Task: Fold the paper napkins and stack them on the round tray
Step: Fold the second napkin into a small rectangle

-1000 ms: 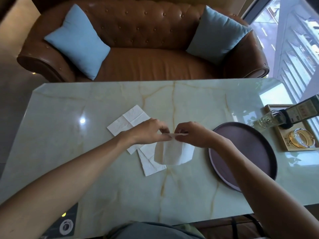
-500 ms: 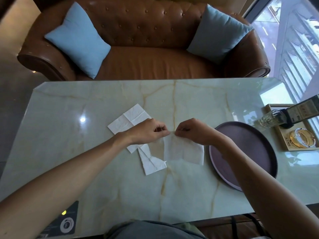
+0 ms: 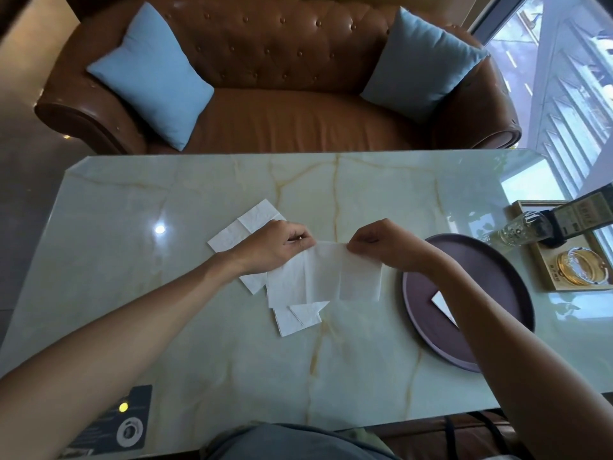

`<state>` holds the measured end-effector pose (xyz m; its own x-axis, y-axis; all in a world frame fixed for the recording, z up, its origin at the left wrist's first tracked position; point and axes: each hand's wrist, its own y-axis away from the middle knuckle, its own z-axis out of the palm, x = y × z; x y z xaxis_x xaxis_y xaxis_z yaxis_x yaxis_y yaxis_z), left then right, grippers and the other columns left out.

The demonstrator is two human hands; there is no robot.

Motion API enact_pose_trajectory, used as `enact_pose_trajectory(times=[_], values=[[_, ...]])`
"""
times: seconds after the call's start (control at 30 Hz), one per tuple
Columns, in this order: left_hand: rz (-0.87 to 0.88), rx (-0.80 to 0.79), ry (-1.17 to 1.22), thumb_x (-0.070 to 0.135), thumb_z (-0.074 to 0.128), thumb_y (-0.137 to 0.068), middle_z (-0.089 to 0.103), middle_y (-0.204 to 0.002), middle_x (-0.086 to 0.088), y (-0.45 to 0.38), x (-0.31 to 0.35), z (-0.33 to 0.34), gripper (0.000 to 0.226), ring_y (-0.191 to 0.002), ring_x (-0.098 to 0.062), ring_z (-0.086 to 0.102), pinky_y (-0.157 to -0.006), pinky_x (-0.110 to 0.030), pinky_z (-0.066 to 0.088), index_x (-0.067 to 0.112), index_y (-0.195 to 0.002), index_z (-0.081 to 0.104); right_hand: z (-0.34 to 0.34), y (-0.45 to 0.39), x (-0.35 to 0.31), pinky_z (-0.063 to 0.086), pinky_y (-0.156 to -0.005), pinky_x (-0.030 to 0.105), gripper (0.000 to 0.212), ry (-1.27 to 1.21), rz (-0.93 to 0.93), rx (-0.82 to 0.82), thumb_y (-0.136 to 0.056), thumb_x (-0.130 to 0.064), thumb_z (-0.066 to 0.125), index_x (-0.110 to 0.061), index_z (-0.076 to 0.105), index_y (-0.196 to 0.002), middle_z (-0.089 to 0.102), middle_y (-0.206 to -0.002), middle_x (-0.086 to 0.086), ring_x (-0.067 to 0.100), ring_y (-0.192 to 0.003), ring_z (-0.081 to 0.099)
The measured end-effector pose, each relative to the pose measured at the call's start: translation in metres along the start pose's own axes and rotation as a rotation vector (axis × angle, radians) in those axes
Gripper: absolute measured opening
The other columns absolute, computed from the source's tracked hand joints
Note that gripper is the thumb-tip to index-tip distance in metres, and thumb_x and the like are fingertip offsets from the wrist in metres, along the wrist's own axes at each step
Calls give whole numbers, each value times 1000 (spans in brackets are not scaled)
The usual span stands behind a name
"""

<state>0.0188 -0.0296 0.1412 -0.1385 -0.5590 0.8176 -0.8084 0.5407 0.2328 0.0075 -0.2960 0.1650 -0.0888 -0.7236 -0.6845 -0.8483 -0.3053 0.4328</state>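
Marble-topped desk (image 3: 331,376), seen from the wearer's head. At its right stands the round tray (image 3: 504,287), dark purple, on which one white corner of a folded napkin (image 3: 442,302) shows beside the right forearm; how many lie there cannot be told, as the arm hides the rest. At mid-desk the open napkin (image 3: 323,273) is held by its far edge and hangs spread, creased into panels, its lower edge close to the desk; no new fold is visible in it yet. Behind and under it lie the loose napkins (image 3: 245,224), at least two, one near piece (image 3: 298,317) with a turned corner. The left hand (image 3: 275,247) pinches the open napkin's far left corner, fingers curled together on the paper; the right hand (image 3: 381,242) pinches its far right part likewise. Judgement: the task is early to midway, with one napkin apparently stacked, one in hand, and the loose ones left.
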Motion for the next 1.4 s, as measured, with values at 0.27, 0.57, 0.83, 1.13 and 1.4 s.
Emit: enact_pose_trajectory(times=[0.27, 0.57, 0.83, 1.13, 1.4], values=[[-42, -11, 46, 45, 58, -100, 73, -91, -8, 2, -3, -7, 26, -79, -19, 62, -78, -44, 50, 25, -92, 73, -16, 14, 29, 48, -65, 27, 17, -113, 35, 6, -98, -12, 64, -6, 74, -84, 68, -69, 0, 15, -61, 57], [-23, 8, 215, 33, 61, -100, 76, -95, -6, 3, 13, -7, 21, -86, -10, 65, -84, -36, 51, 19, -97, 75, 30, 7, 47, 50, -105, 43, 50, -729, 229, 66, -86, -46, 70, -16, 63, -127, 69, -132, 9, 18, -118, 67], [-24, 265, 466, 31, 61, -101, 60, -81, -6, 11, 17, -13, 27, -76, -18, 51, -69, -31, 40, 9, -93, 73, 100, -4, 23, 46, -111, 54, 85, -1381, 373, -161, -91, -72, 52, 1, 60, -135, 69, -129, 19, 32, -119, 68], [-115, 322, 542, 22, 63, -100, 72, -87, 5, 33, -11, 1, 13, -80, -5, 60, -74, -18, 46, 17, -103, 74, 75, -21, -4, 58, -83, 33, 9, -1399, 272, 136, -97, -9, 62, -13, 67, -91, 73, -87, 2, 15, -76, 72], [-328, 89, 438, 19, 71, -94, 69, -84, -1, 69, -54, 29, 22, -72, -13, 64, -70, -27, 52, 21, -116, 68, 61, -17, -11, 57, -78, 32, 5, -948, 134, 303, -96, -6, 65, -5, 70, -97, 72, -95, 14, 24, -85, 69]])
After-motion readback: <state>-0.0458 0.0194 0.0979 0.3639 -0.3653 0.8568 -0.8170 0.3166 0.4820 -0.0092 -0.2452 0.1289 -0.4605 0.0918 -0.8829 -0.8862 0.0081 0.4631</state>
